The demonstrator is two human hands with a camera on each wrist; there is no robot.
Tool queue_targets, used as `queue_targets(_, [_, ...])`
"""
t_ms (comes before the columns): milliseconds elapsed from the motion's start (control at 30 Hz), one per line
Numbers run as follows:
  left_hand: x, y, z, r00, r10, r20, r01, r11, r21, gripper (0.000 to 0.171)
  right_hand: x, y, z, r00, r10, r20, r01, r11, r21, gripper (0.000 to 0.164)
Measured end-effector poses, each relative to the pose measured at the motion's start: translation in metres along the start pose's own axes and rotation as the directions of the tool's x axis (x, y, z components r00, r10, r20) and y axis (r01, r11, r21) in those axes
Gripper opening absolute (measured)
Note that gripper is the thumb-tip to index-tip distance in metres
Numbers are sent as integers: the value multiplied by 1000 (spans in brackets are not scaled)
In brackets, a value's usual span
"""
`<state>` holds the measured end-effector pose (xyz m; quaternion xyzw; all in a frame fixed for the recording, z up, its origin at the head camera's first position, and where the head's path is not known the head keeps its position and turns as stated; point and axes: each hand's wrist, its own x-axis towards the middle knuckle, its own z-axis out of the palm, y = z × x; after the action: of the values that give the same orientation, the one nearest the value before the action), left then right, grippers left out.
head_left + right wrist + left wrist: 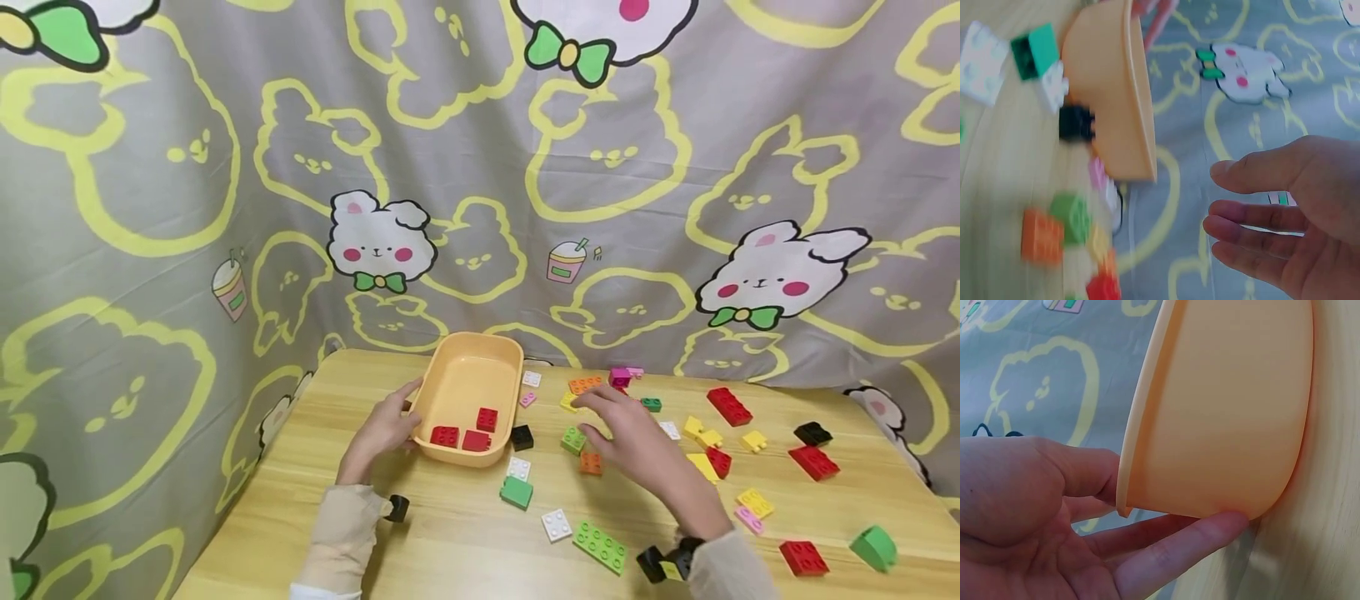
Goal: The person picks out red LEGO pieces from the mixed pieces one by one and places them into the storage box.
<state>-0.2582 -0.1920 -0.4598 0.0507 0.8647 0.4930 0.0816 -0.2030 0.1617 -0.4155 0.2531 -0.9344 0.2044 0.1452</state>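
A pale orange plastic tray (477,369) stands on the table at the left, with three red toy bricks (444,436) at its near end. My left hand (387,426) grips its left edge. In the left wrist view the thumb is at the rim and fingertips (1225,526) touch the outer wall. To the right of the tray, my right hand (628,435) is raised over the bricks with nothing in its fingers. Nearest beneath it are a light green brick (573,440), an orange brick (591,463) and a yellow brick (568,402), partly covered by the hand in the head view.
Loose bricks spread across the right of the wooden table (442,533): a black brick (522,437) beside the tray, a green brick (517,492), a long light green brick (599,547), a red brick (804,557) and several others. A patterned curtain (465,167) hangs behind.
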Motion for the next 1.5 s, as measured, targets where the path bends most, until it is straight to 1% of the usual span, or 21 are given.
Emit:
queue_targets(67, [1, 0, 0, 1000, 3, -2, -3, 1000, 3, 66, -12, 10, -6, 1000, 29, -12, -29, 999, -17, 32])
queue_targets(167, [1, -2, 1, 1000, -11, -5, 12, 1000, 13, 65, -31, 24, -12, 998, 63, -16, -63, 997, -47, 32])
queue_targets(300, [1, -4, 1, 1000, -23, 14, 23, 1000, 14, 65, -61, 39, -18, 996, 87, -14, -88, 993, -82, 36])
queue_targets(400, [1, -3, 0, 1000, -16, 23, 16, 1000, 1, 64, -80, 50, -24, 993, 117, -9, -118, 987, -111, 39])
queue_targets(533, [2, 0, -2, 1000, -5, 30, 6, 1000, -5, 65, -96, 64, -34, 985, 171, 18, -167, 977, -133, 39])
queue_targets(633, [4, 0, -2, 999, -2, 37, 2, 1000, 6, 64, -107, 75, -41, 980, 195, 40, -187, 971, -151, 39])
queue_targets(800, [5, 0, -1, 1000, -4, 18, 4, 1000, 31, 64, -129, 91, -49, 975, 214, 53, -200, 960, -196, 38])
queue_targets(867, [4, 0, -1, 1000, -6, 13, 5, 999, 37, 65, -139, 97, -51, 970, 233, 66, -215, 954, -208, 35])
queue_targets(967, [4, 0, 0, 1000, 4, 14, -5, 999, 40, 65, -156, 106, -54, 957, 270, 102, -244, 945, -217, 34])
queue_targets(1067, [3, 0, 0, 1000, 6, 8, -6, 999, 43, 65, -170, 112, -56, 932, 327, 155, -288, 929, -232, 31])
queue_targets(1167, [2, -1, -1, 1000, 2, 1, -2, 999, 44, 65, -180, 119, -57, 915, 338, 219, -287, 929, -233, 31])
queue_targets(1200, [2, -2, -1, 1000, 0, -1, 0, 999, 44, 65, -182, 120, -57, 906, 349, 238, -293, 925, -240, 31])
queue_targets(1333, [3, -3, -1, 1000, -1, -2, 1, 999, 45, 65, -189, 127, -56, 887, 360, 289, -297, 925, -238, 32])
queue_targets(1367, [3, -3, -1, 1000, -1, 0, 1, 999, 44, 65, -190, 128, -56, 879, 373, 297, -308, 920, -243, 32])
queue_targets(1500, [4, -2, 0, 1000, 0, 10, 0, 999, 41, 65, -193, 133, -54, 833, 431, 346, -366, 899, -241, 30])
